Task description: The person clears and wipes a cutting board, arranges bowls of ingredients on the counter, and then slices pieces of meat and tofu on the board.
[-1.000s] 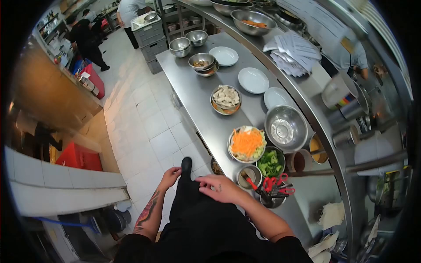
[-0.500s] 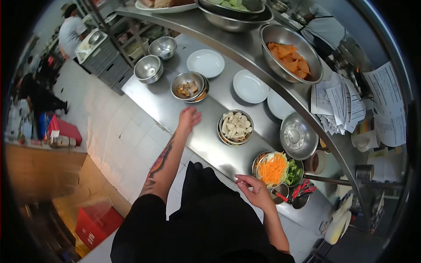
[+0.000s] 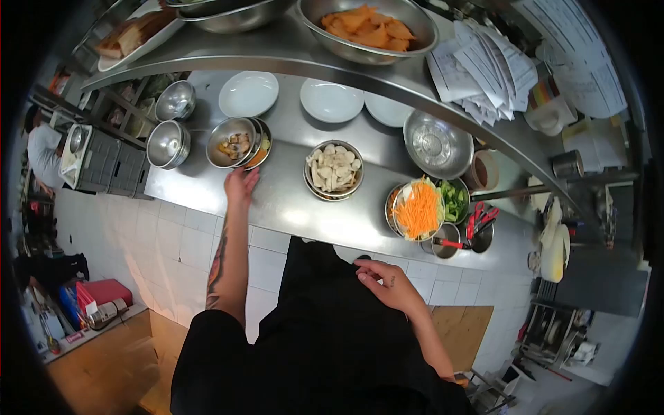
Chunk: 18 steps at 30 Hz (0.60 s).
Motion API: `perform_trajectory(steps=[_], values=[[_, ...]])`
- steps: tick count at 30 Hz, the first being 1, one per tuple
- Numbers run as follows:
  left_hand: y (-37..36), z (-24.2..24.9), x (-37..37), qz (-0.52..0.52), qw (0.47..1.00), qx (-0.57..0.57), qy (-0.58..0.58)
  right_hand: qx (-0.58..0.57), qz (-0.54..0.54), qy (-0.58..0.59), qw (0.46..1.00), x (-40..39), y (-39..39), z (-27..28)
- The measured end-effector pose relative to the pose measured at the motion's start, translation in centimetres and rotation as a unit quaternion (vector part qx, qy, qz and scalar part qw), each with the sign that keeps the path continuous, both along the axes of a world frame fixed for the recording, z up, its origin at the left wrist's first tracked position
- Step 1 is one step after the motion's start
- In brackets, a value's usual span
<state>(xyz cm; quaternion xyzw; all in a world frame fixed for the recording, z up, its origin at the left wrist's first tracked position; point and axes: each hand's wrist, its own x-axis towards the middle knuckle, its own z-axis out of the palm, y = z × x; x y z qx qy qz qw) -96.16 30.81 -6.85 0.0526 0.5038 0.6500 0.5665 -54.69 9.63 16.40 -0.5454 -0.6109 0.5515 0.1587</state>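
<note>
My left hand point(image 3: 241, 187) is at the front edge of the steel counter, just below a stack of steel bowls point(image 3: 232, 144) with browned pieces in the top one. Its fingers are apart and nothing shows in them; whether the fingertips touch the bowls is unclear. My right hand point(image 3: 389, 283) hangs in front of the counter, fingers curled loosely with the thumb apart, holding nothing visible. Between the hands, farther back, stands a bowl of pale sliced pieces point(image 3: 334, 168). A bowl of shredded orange vegetable point(image 3: 418, 209) sits to the right, beside green pieces point(image 3: 451, 199).
White plates point(image 3: 249, 94) line the back of the counter. Empty steel bowls point(image 3: 168, 144) stand at the left, and a large one point(image 3: 438, 144) at the right. An overhead shelf point(image 3: 277, 61) crosses above. Red-handled tools point(image 3: 482, 223) stand at the right. A person point(image 3: 45, 149) is far left.
The view has turned, so the counter now lies more level. My left hand has come closer to the bowl stack with browned pieces. My right hand stays low in front of the counter.
</note>
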Motion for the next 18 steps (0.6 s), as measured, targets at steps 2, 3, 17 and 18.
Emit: perform_trajectory(steps=[2,3,17,18], values=[[-2.1,3.3,-0.3,-0.054,0.997,-0.014,0.052,-0.016,-0.015,0.012,1.0,0.6,-1.0,-1.1],[-3.2,4.1,-0.4,-0.06,0.997,-0.016,0.051,-0.028,-0.022,0.024,0.999,0.9,-1.6,-1.8],[-10.0,6.2,-1.6,-0.167,0.981,-0.045,0.093,-0.228,-0.393,0.345,0.821,-5.9,12.2,-16.4],[-10.0,6.0,-1.8,-0.173,0.98,-0.043,0.091,-0.225,-0.395,0.348,0.82,-6.6,13.1,-16.8]])
